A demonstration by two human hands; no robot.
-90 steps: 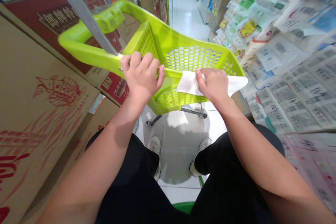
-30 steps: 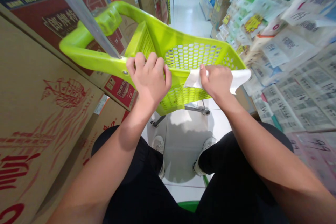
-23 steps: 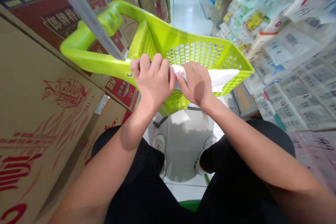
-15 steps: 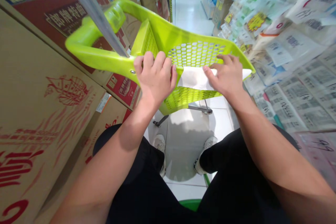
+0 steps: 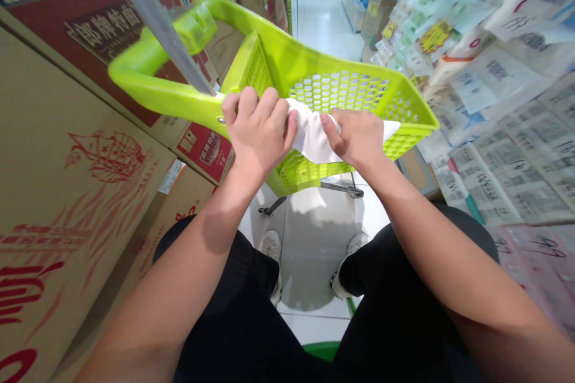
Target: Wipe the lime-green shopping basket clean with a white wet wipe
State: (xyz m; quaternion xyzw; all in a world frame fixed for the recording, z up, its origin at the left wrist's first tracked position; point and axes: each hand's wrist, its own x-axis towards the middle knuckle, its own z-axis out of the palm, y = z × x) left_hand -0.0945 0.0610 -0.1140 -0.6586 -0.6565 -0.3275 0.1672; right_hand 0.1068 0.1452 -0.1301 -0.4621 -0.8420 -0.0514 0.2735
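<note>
A bright green shopping cart (image 5: pixel 309 57) with a mesh basket stands side-on before my knees, its long handle frame at the left. My left hand (image 5: pixel 259 128) is closed over the cart's near rim, fingers curled to the inside. To its right, my right hand (image 5: pixel 354 136) presses a white cloth (image 5: pixel 312 134) against the same rim. The cloth is bunched between the two hands, and one corner sticks out past the right hand. Both palms are hidden from above.
Stacked cardboard cartons (image 5: pixel 112 203) rise close on the left. Packaged goods in plastic (image 5: pixel 503 78) are piled along the right. A grey pole (image 5: pixel 157 24) slants by the cart handle. My shoes (image 5: pixel 272 251) rest on the white tiled floor (image 5: pixel 314 233), with a green object (image 5: pixel 322 350) below me.
My right hand has slid left along the rim toward my left hand, pushing the white cloth into folds. My left hand stays on the rim.
</note>
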